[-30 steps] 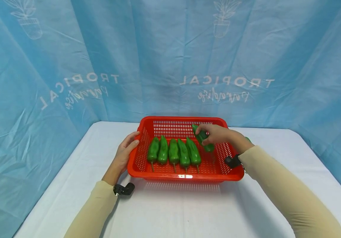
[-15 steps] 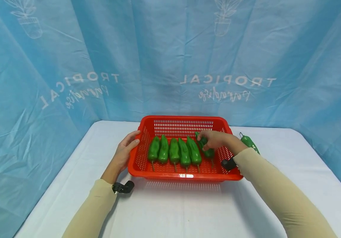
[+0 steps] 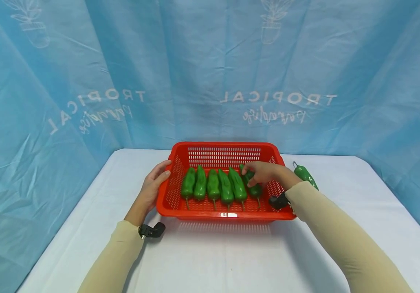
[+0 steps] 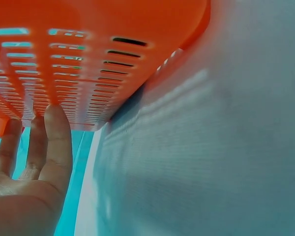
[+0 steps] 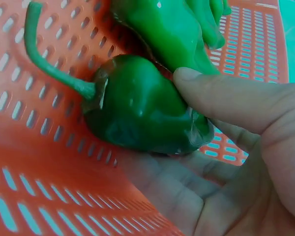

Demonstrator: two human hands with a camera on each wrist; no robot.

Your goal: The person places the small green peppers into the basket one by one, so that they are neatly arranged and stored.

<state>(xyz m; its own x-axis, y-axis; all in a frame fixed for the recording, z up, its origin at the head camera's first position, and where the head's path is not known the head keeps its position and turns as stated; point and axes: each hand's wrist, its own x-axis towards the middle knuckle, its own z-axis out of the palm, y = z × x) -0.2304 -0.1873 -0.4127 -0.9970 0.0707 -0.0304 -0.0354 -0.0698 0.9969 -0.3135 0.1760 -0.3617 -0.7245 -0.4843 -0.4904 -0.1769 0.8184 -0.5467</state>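
Observation:
My right hand [image 3: 264, 173] reaches into the red plastic basket [image 3: 195, 213] and grips a green pepper [image 5: 132, 103]. In the right wrist view, the thumb lies over the pepper's upper side and the fingers pass beneath it; its curved stem points left. The held pepper lies low in the basket, at the right end of a row of several green peppers [image 3: 212, 185], close against its neighbour [image 5: 167, 34]. At the basket's left side is my left hand [image 3: 152, 185], its extended fingertips touching the slotted outer wall in the left wrist view.
One more green pepper [image 3: 306, 177] lies on the white tabletop [image 3: 210, 260] to the right of the basket, partly behind the right sleeve [image 3: 327, 219]. Blue printed curtains [image 3: 202, 61] hang behind and along both sides of the table.
My right hand has lowered the pepper from above the basket floor into the row's right end. The pepper on the table has come into fuller view. My left hand has stayed in place.

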